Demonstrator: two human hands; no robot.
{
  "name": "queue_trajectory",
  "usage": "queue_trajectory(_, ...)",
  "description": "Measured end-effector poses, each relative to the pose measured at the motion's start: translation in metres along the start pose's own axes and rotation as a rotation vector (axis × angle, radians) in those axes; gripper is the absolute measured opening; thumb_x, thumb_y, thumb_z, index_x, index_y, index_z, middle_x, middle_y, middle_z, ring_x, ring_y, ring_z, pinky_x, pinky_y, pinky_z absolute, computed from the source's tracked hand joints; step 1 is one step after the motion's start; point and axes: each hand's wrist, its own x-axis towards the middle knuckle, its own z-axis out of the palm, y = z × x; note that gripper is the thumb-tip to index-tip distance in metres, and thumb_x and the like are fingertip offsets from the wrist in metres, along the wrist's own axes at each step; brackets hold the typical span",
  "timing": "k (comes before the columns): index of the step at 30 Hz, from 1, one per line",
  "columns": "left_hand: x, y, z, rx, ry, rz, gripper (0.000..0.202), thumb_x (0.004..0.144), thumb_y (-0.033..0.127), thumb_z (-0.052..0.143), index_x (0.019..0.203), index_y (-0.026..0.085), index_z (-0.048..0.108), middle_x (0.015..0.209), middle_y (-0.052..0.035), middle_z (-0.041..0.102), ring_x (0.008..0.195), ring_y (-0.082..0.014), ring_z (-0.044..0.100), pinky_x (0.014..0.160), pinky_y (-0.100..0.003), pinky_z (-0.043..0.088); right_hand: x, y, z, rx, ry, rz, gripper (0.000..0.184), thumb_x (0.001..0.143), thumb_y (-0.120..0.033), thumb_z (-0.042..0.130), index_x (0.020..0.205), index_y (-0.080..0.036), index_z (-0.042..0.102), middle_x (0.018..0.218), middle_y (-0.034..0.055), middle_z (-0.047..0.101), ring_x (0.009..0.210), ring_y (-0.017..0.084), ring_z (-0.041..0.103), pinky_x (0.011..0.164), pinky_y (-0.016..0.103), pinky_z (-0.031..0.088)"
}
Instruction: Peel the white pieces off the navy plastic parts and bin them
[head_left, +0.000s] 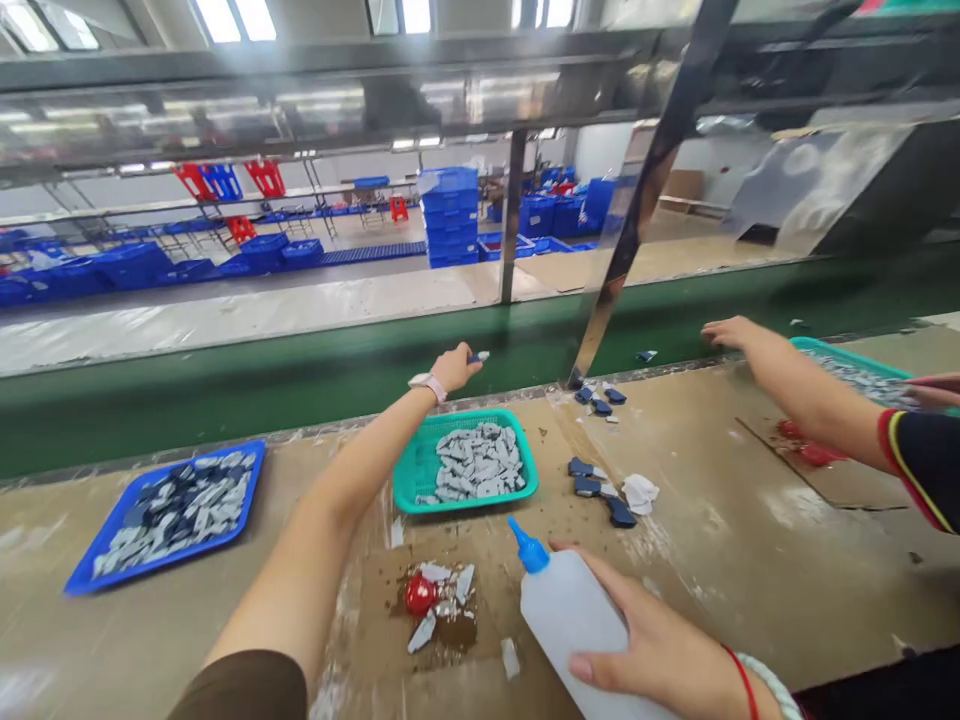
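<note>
Beyond the desk's (712, 590) far edge, over the green conveyor belt (337, 385), the left hand (452, 370) is closed on a small navy-and-grey, seemingly plastic piece (474, 358). It looks light and stiff; a fingertip pinch on its dark part should suit, leaving the pale tip free.

Toward the desk's near edge, the right hand (656, 640) wraps a translucent white plastic bottle (570, 615) with a blue nozzle, tilted leftward. The bottle is probably soft-walled and squeezable, slippery if wet; its body offers a surer hold than the narrow nozzle. How full it is, I cannot tell.
</note>
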Motion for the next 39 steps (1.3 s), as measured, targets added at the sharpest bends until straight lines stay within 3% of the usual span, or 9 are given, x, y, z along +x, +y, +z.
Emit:
queue_trajectory(4,-0.093,-0.036,-0.046,-0.174,0.081,0.069,0.026,0.087,0.037,0.058,0.103,0.017,0.058,0.093,-0.0044,0.064,0.086,-0.0168,0.06,0.083,-0.03,0.046,0.01,-0.016,-0.003,-0.018,-0.239,0.007,0.072,0.069,-0.051,0.072,0.127,-0.015,0.049,0.117,0.0093,0.06,0.103,0.026,0.057,0.091,0.038,0.047)
queue_trajectory(8,-0.221,-0.067,-0.061,-0.448,0.197,-0.036,0.035,0.081,0.041,0.063,0.107,0.019,0.056,0.091,-0.0036,0.063,0.082,-0.0159,0.061,0.076,-0.028,0.049,0.025,-0.029,0.003,0.037,-0.487,0.118,0.06,0.069,-0.045,0.073,0.117,-0.014,0.054,0.104,0.0063,0.064,0.09,0.019,0.061,0.072,0.026,0.051)
queue_trajectory(13,-0.365,-0.095,-0.025,-0.85,0.51,-0.484,0.042,0.054,0.034,0.086,0.086,0.019,0.064,0.083,-0.0022,0.064,0.076,-0.0152,0.06,0.069,-0.023,0.05,0.043,-0.05,0.016,0.082,-0.639,0.2,0.053,0.07,-0.039,0.072,0.114,-0.015,0.056,0.1,0.0048,0.065,0.081,0.013,0.063,0.062,0.017,0.05)
queue_trajectory(15,-0.405,-0.103,-0.002,-1.031,0.614,-0.613,0.043,0.046,0.034,0.09,0.077,0.017,0.065,0.077,-0.0019,0.064,0.072,-0.0139,0.059,0.064,-0.019,0.049,0.048,-0.056,0.02,0.053,-0.642,0.231,0.05,0.07,-0.039,0.072,0.111,-0.014,0.056,0.097,0.005,0.065,0.077,0.012,0.064,0.059,0.016,0.05)
queue_trajectory(17,-0.434,-0.106,0.018,-1.205,0.697,-0.634,0.044,0.042,0.035,0.092,0.072,0.017,0.066,0.076,-0.0016,0.063,0.073,-0.014,0.06,0.066,-0.019,0.05,0.051,-0.061,0.024,0.025,-0.627,0.263,0.051,0.07,-0.04,0.072,0.11,-0.014,0.056,0.096,0.0057,0.066,0.075,0.012,0.064,0.057,0.016,0.05)
queue_trajectory(21,-0.46,-0.099,0.044,-1.433,0.738,-0.48,0.038,0.05,0.041,0.089,0.074,0.02,0.067,0.082,-0.0005,0.059,0.082,-0.0162,0.061,0.074,-0.022,0.052,0.055,-0.067,0.03,-0.014,-0.61,0.313,0.055,0.068,-0.044,0.072,0.11,-0.013,0.055,0.096,0.0069,0.066,0.072,0.012,0.065,0.056,0.016,0.051)
queue_trajectory(25,-0.462,-0.091,0.047,-1.523,0.676,-0.455,0.035,0.056,0.04,0.087,0.077,0.021,0.066,0.096,-0.0026,0.059,0.085,-0.0203,0.064,0.076,-0.028,0.054,0.057,-0.07,0.035,-0.071,-0.601,0.324,0.054,0.066,-0.044,0.072,0.107,-0.012,0.056,0.094,0.0073,0.067,0.07,0.012,0.066,0.054,0.016,0.05)
queue_trajectory(32,-0.452,-0.082,0.046,-1.544,0.529,-0.358,0.041,0.062,0.052,0.079,0.083,0.021,0.062,0.07,-0.0016,0.058,0.066,-0.0138,0.053,0.062,-0.021,0.044,0.049,-0.053,0.052,-0.136,-0.342,0.163,0.032,0.069,-0.043,0.059,0.092,-0.022,0.063,0.079,0.0036,0.071,0.062,0.013,0.067,0.044,0.013,0.041)
queue_trajectory(39,-0.439,-0.068,0.051,-1.525,0.5,-0.243,0.044,0.07,0.063,0.066,0.079,0.02,0.058,0.06,0.0015,0.049,0.06,-0.0121,0.044,0.06,-0.021,0.036,0.048,-0.054,0.057,-0.093,-0.303,0.207,0.036,0.064,-0.046,0.062,0.089,-0.021,0.064,0.079,0.0052,0.071,0.062,0.015,0.068,0.044,0.016,0.042)
